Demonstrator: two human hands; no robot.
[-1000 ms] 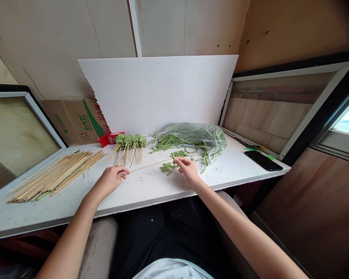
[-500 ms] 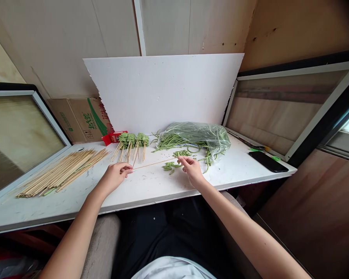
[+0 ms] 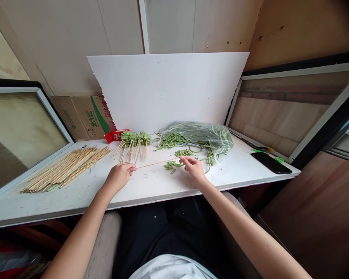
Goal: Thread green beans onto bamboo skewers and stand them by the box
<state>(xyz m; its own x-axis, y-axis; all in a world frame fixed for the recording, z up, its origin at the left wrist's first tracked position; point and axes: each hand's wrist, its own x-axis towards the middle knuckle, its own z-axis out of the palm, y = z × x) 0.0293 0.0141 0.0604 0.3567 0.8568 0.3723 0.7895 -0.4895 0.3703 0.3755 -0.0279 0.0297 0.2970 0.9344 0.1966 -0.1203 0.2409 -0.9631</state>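
Observation:
A thin bamboo skewer (image 3: 157,163) stretches almost level above the table between my two hands. My left hand (image 3: 120,174) is closed around its left end. The right end meets the pinched fingers of my right hand (image 3: 192,167); whether a bean piece is also between those fingers, I cannot tell. Just left of my right hand lie cut green bean pieces (image 3: 171,165), with another small pile of them (image 3: 182,153) behind. Beyond my left hand, finished bean skewers (image 3: 135,138) lie side by side, their bare sticks pointing towards me.
Loose bamboo skewers (image 3: 65,168) are heaped at the left of the white table (image 3: 151,190). A clear plastic bag (image 3: 197,133) of long green beans lies at the back, by a white board (image 3: 168,93). A red packet (image 3: 116,135) and a cardboard box (image 3: 81,118) stand behind; a phone (image 3: 270,162) is at right.
The view has shifted slightly, so things sit a little further right. My left fingers have curled closer around the skewer's end. Its right end stays at my right fingertips.

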